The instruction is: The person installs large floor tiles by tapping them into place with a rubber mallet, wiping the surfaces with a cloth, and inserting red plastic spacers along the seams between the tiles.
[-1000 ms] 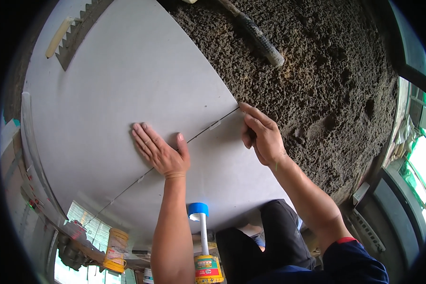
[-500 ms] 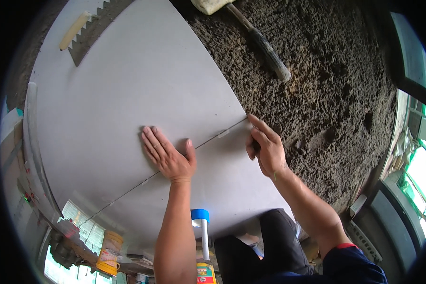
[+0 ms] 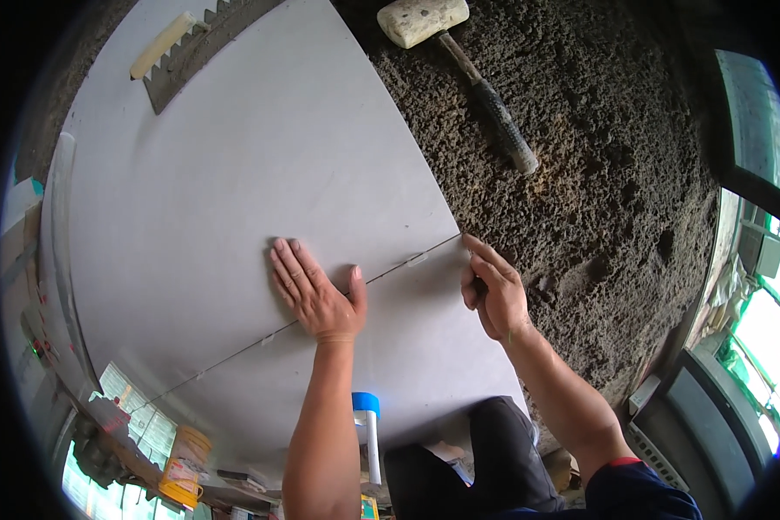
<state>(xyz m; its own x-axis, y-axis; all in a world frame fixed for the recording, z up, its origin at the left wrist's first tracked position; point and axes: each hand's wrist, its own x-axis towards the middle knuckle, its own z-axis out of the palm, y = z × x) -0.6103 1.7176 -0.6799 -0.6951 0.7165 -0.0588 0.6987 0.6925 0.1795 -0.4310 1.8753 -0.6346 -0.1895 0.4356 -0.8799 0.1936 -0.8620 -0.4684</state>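
My left hand [image 3: 321,299] lies flat with fingers stretched out, across the thin joint between two large pale grey tiles. Most of it rests on the far tile [image 3: 260,156], its wrist over the near tile [image 3: 407,338]. At the right end of the joint, my right hand [image 3: 497,295] points its index finger at the tile edges, the fingertip touching there. Its other fingers curl loosely, partly hidden, and I see nothing held. Small clear clips, one being the spacer clip [image 3: 416,258], sit along the joint.
Rough grey-brown mortar [image 3: 598,173] borders the tiles on the right, with a white-headed mallet [image 3: 423,19] lying on it. A notched trowel [image 3: 178,74] rests on the far tile. Near my left forearm stands a blue-topped white tube [image 3: 367,403]. A yellow bucket [image 3: 185,464] is at lower left.
The view has shifted, so tiles and mallet appear a little lower and more of the mallet head shows. Both hands keep nearly the same places on the tiles.
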